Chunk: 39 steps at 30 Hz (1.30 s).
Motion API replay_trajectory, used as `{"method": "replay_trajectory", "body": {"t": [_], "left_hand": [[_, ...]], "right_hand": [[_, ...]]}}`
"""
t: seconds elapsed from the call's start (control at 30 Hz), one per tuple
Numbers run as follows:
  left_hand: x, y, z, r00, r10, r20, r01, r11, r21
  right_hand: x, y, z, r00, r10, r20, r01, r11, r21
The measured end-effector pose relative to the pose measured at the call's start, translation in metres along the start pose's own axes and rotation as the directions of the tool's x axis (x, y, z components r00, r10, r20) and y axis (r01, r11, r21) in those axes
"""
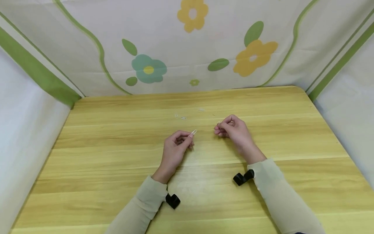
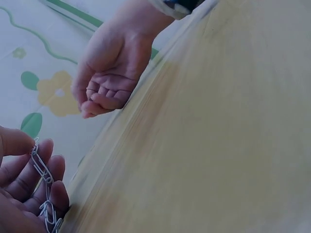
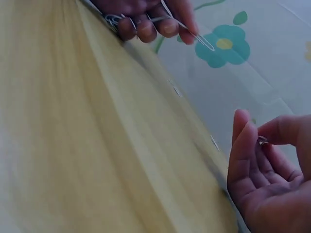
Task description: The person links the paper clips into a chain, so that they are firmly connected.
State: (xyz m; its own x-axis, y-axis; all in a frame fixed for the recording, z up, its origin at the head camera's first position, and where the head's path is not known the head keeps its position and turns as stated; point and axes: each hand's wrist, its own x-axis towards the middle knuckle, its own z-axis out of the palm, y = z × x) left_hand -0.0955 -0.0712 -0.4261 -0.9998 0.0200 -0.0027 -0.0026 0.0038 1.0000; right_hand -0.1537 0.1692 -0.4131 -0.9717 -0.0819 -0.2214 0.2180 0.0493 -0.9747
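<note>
My left hand (image 1: 174, 151) pinches a white paper clip (image 1: 194, 132) whose looped end sticks out past the fingertips. From that pinch a chain of linked paper clips (image 2: 44, 174) hangs across the curled fingers and into the palm, as the left wrist view shows. Facing it, my right hand (image 1: 236, 134) holds a small paper clip (image 3: 263, 140) between thumb and fingers; most of this clip is hidden. A gap separates the two hands, both held just over the wooden table.
Beyond the hands, a few loose paper clips lie on the table (image 1: 102, 169): one clip (image 1: 201, 110) further right, another clip (image 1: 183, 118) and a small clip (image 1: 176, 115) to its left. A flowered curtain (image 1: 96, 65) stands along the back edge.
</note>
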Motion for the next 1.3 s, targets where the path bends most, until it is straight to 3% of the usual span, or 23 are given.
{"method": "replay_trajectory", "body": {"t": [0.2, 0.43, 0.83, 1.3], "left_hand": [[-0.001, -0.001, -0.002, 0.999, -0.031, -0.007, 0.031, 0.999, -0.009], [-0.001, 0.0, -0.003, 0.999, -0.035, -0.015, 0.035, 0.999, 0.0], [0.002, -0.001, -0.001, 0.999, -0.033, -0.009, 0.033, 0.999, 0.007], [0.002, 0.0, -0.001, 0.999, -0.044, -0.022, 0.044, 0.999, 0.01]], "right_hand": [[-0.006, 0.007, 0.009, 0.997, -0.08, 0.006, 0.079, 0.996, 0.046], [-0.006, 0.01, 0.013, 0.993, -0.116, 0.033, 0.114, 0.991, 0.066], [-0.009, 0.009, 0.012, 0.984, -0.146, 0.099, 0.143, 0.989, 0.034], [-0.009, 0.008, 0.014, 0.979, -0.148, 0.138, 0.136, 0.986, 0.095]]}}
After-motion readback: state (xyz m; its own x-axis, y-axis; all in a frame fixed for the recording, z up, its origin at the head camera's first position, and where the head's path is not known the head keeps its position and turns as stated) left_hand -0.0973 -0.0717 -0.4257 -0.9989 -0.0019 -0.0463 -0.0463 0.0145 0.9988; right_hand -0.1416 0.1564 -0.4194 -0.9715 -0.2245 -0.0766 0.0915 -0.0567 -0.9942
